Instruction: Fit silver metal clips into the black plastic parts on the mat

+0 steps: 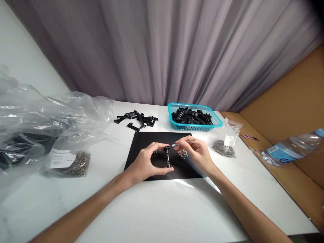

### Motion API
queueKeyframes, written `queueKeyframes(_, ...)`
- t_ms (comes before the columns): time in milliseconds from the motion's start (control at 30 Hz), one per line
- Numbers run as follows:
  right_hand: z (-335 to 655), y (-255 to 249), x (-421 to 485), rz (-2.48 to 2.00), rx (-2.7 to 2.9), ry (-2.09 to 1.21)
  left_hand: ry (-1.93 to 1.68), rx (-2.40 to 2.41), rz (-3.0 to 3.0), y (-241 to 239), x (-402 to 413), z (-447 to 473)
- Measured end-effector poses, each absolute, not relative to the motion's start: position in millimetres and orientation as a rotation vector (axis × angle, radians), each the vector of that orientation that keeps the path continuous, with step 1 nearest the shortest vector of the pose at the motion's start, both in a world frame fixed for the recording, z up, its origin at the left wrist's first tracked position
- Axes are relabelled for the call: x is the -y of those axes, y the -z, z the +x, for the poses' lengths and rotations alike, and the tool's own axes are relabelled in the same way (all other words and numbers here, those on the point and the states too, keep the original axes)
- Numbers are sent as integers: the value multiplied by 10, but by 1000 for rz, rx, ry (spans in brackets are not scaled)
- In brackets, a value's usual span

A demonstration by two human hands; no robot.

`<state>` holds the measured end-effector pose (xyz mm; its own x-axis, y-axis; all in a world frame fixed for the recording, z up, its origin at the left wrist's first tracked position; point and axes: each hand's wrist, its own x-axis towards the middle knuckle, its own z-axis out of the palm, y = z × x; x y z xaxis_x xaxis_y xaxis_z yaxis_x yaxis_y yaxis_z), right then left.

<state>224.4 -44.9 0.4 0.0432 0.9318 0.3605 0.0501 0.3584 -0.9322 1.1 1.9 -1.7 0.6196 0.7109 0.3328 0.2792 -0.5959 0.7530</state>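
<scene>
My left hand (145, 162) grips a slim black plastic part (167, 157) at its two ends, thumb below and fingers on top, holding it upright over a black mat (157, 173). Between the fingertips of my right hand (196, 150) is a thin light-coloured rod-like tool (177, 145), its tip close to the part's upper end. I cannot make out whether the tip touches. Small shiny metal pieces (182, 154) lie on the mat below my right hand. A few more show behind my left fingers, partly hidden.
A blue basket (194, 127) of black parts stands at the back. Loose black parts (141, 118) lie left of it. Bags of metal pieces rest at left (76, 165) and right (224, 146). Clear plastic sheeting (50, 111), a water bottle (291, 148) and a pink cutter (249, 137) are at the sides.
</scene>
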Motion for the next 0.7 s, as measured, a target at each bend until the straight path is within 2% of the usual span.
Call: queueKeyframes(700,2194,-6,490,-1036,1373,-874,-795,-782,2125,13,-6,20)
